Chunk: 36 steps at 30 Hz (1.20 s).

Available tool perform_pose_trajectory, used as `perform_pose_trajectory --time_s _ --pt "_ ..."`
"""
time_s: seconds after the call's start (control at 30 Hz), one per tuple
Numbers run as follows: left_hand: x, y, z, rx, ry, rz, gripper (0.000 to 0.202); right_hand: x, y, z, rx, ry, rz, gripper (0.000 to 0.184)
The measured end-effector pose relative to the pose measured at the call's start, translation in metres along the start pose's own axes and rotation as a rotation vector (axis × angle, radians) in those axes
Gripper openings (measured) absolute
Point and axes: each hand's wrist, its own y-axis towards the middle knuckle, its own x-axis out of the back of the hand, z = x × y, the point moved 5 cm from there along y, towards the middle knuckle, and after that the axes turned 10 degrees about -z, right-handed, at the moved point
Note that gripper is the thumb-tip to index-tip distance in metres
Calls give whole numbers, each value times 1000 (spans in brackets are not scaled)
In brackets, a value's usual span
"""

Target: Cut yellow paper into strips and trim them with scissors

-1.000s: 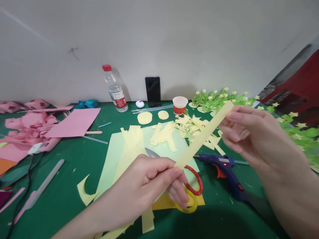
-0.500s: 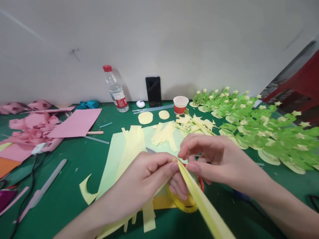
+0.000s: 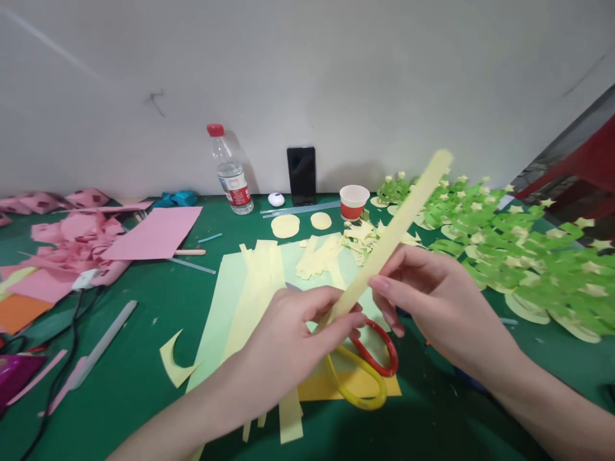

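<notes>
A pale yellow paper strip slants up and to the right in front of me. My left hand pinches its lower end between thumb and fingers. Higher up, the thumb and fingertips of my right hand grip the strip's edge. Scissors with one yellow and one red handle loop lie beneath my hands; my left hand covers most of their blades. Under them, a light green paper sheet carries several long yellow paper strips and a pile of shorter strips.
At the back stand a water bottle, a black phone and a paper cup. Green paper spirals topped with stars fill the right side. Pink paper pieces and a black cable lie left. Two yellow discs sit behind the sheet.
The strip has swung from pointing down toward me to pointing up and right. My right hand has moved slightly right, and more of the scissors' handles shows.
</notes>
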Motion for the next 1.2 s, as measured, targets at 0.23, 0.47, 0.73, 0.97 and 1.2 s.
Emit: perform_pose_trajectory --time_s 0.23,0.47,0.73,0.97,1.2 --pt "-6 -2 5 66 -182 54 24 4 -3 -3 25 45 -37 17" --pt "-12 -5 8 185 -468 154 17 8 -1 -1 37 59 -100 15" --pt "-14 -8 4 183 -547 262 21 9 0 1 14 8 -137 14" --pt "-19 -11 7 219 -504 315 27 22 9 -1 7 117 -229 18" --pt "-21 -15 1 198 -455 417 30 44 23 8 38 205 -327 23"
